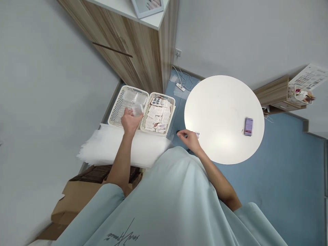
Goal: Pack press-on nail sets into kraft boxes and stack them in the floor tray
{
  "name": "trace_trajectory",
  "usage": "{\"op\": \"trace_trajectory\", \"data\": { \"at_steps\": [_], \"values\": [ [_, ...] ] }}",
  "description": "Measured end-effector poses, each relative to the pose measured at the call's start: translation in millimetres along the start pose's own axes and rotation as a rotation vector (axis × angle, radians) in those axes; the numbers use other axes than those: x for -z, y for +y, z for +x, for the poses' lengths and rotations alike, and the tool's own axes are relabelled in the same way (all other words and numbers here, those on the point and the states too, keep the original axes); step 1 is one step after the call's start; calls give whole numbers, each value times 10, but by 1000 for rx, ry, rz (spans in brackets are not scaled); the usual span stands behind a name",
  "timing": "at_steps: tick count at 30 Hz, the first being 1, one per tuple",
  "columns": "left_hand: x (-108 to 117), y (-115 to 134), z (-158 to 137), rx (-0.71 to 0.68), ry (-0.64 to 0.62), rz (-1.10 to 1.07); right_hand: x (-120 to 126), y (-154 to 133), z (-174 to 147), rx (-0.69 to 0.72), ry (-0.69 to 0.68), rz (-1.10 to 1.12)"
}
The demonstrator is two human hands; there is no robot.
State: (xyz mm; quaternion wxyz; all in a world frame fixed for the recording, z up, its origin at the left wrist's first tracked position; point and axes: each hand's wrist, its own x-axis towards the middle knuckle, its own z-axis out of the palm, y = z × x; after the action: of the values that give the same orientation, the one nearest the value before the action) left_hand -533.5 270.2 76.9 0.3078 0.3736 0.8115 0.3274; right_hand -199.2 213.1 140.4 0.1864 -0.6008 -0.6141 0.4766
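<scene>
My left hand (131,122) reaches into the left white basket (115,111), its thumb and fingers around a clear plastic box (137,108). More clear plastic (128,97) lies in that basket. Over the near left edge of the round white table (220,102) is my right hand (190,139), thumb and fingers pinched together. Whatever may be between those fingertips is too small to make out. Beside its knuckles, a small patterned card (197,134) rests at the table's edge, partly covered by the hand.
Printed cards (157,114) fill the right white basket (171,118). White foam sheets (123,143) lie in front of the baskets, above cardboard boxes (77,196). A wooden cabinet (143,48) stands behind. A blurred purple item (248,126) lies on the table; a power strip (180,87) is on the floor.
</scene>
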Motion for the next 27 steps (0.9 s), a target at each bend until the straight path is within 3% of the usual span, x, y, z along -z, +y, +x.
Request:
{"op": "trace_trajectory", "data": {
  "at_steps": [1, 3, 8, 12, 18, 22, 27],
  "values": [
    [-65, 105, -127, 46, 19, -96, 48, 4, 9, 11, 1, 39],
    [-240, 332, -439, 53, -65, -328, 165, -20, 50, 41, 12, 144],
    [-727, 869, -1357, -107, -335, -631, 617, -143, 96, 127, 13, 399],
    [-1034, 1238, -1919, -188, -526, -604, 1086, -51, -78, 115, -48, 561],
    [-1471, 1612, -2407, -221, -715, -535, 1681, 423, -492, 31, -38, 669],
    [-1755, 1688, -2669, -200, -777, -515, 1883, 784, -727, -28, -13, 720],
    [-2011, 1658, -2896, -146, -830, -463, 1966, 1139, -927, -71, 6, 738]
  ]
}}
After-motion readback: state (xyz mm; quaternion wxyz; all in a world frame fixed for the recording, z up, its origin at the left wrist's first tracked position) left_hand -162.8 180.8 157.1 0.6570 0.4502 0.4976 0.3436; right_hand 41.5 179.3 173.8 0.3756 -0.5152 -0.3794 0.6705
